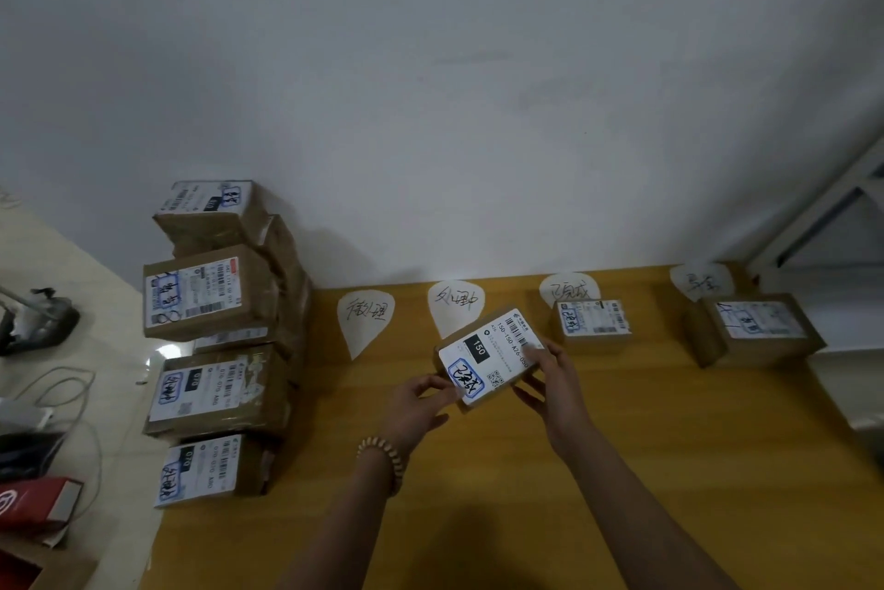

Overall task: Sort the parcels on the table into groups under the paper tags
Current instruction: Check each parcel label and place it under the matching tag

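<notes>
A small brown parcel [488,357] with a white shipping label is held above the middle of the wooden table [669,470]. My left hand [421,405] grips its near-left corner and my right hand [555,383] grips its right side. Several paper tags lie along the far edge: the first tag [364,319], the second tag [454,302] just behind the held parcel, the third tag [569,288] and the fourth tag [701,281]. One parcel [593,324] sits under the third tag, another parcel [760,326] under the fourth.
Several unsorted parcels [215,340] are piled at the table's left end, stacked against the white wall. Left of the table, on the floor, lie cables [62,393], a red box [33,503] and a dark object [33,316]. A window frame [823,225] is at the right.
</notes>
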